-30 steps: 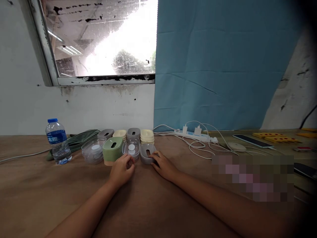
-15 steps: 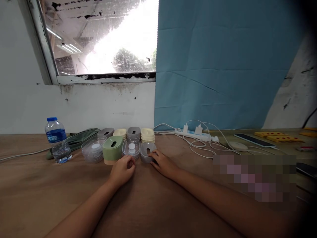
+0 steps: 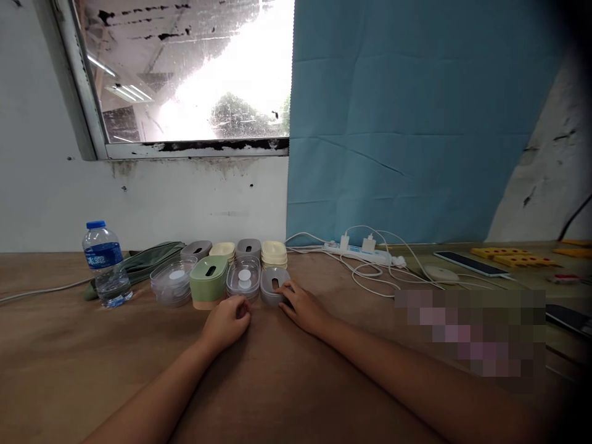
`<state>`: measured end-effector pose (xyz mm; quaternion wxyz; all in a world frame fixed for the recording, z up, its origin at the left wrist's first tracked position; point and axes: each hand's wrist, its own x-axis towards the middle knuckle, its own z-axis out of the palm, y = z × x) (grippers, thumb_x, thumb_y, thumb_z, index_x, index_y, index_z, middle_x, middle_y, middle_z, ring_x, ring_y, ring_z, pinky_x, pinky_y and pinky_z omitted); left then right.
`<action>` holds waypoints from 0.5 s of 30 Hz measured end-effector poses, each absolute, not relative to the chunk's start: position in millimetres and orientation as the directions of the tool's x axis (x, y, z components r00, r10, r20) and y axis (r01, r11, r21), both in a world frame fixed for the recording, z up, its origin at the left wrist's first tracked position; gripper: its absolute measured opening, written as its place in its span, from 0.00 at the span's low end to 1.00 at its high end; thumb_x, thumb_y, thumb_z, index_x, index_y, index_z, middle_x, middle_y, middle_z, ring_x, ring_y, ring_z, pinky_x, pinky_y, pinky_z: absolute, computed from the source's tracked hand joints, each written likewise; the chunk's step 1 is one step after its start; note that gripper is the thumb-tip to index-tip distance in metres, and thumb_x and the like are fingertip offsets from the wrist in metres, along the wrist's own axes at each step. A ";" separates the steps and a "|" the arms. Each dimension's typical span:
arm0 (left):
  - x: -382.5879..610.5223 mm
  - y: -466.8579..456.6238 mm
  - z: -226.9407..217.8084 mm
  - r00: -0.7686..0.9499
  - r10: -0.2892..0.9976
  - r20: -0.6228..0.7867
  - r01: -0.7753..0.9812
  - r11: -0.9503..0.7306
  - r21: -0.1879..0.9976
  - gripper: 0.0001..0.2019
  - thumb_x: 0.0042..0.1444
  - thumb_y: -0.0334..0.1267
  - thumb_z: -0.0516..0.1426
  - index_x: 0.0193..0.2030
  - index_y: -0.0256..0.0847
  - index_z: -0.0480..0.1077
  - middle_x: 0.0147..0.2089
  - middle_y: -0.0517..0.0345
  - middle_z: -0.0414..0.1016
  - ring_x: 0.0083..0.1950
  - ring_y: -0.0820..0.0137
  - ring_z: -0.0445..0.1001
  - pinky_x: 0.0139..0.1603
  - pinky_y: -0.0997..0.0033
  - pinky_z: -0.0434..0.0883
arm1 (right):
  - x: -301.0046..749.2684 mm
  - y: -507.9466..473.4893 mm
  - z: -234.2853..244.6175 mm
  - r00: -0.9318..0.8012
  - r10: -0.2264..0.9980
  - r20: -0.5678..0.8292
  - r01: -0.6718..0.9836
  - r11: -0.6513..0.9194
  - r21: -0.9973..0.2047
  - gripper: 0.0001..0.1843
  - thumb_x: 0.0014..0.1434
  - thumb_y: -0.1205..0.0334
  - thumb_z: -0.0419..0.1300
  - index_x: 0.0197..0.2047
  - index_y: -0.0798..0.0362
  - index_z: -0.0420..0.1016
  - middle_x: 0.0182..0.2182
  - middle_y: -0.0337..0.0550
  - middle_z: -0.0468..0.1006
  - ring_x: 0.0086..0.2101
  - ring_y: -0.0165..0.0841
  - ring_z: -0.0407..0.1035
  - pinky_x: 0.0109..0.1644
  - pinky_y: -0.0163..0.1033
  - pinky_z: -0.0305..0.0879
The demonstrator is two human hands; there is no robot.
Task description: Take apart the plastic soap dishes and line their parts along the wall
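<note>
A small grey box with a dark slot in its top (image 3: 272, 285) stands at the front right of a cluster of containers. My right hand (image 3: 305, 309) is on its right front corner, fingers over the top edge and thumb low at the front. My left hand (image 3: 226, 324) rests on the table with curled fingers and nothing visible in them. Just behind it are a stack of clear lids with a white round centre (image 3: 243, 279) and a green slotted box (image 3: 209, 279). Another clear stack (image 3: 174, 280) sits farther left.
Behind stand cream containers (image 3: 274, 250) and more grey slotted boxes (image 3: 248, 248). A water bottle (image 3: 105, 262) and dark green cloth (image 3: 150, 262) are at left. On the right lie a power strip (image 3: 361, 251) with tangled white cables, a phone (image 3: 470, 264) and yellow blocks (image 3: 515, 256).
The view has shifted very slightly. Both hands keep nearly the same pose, the right one still at the grey box and the left one still curled on the table.
</note>
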<state>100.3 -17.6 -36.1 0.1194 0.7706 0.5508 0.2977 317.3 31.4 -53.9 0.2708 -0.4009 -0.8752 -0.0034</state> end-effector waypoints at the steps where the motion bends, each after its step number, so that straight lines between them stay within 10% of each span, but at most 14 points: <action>1: 99.9 -17.2 -36.3 0.217 0.921 0.325 0.777 -0.364 0.514 0.06 0.47 0.30 0.50 0.29 0.40 0.67 0.27 0.61 0.69 0.29 0.73 0.65 0.29 0.76 0.57 | 317.7 31.3 -53.9 -0.527 0.702 0.478 0.706 0.675 -0.212 0.16 0.56 0.68 0.54 0.49 0.50 0.65 0.46 0.46 0.63 0.43 0.35 0.64 0.48 0.40 0.62; 15: 98.4 -14.8 -38.5 0.226 0.941 0.253 0.826 -0.323 0.463 0.07 0.47 0.30 0.51 0.33 0.39 0.68 0.35 0.56 0.69 0.35 0.70 0.67 0.34 0.75 0.61 | 319.9 30.4 -54.0 -0.522 0.707 0.477 0.692 0.678 -0.248 0.19 0.55 0.70 0.52 0.51 0.51 0.65 0.48 0.48 0.61 0.45 0.35 0.64 0.51 0.40 0.60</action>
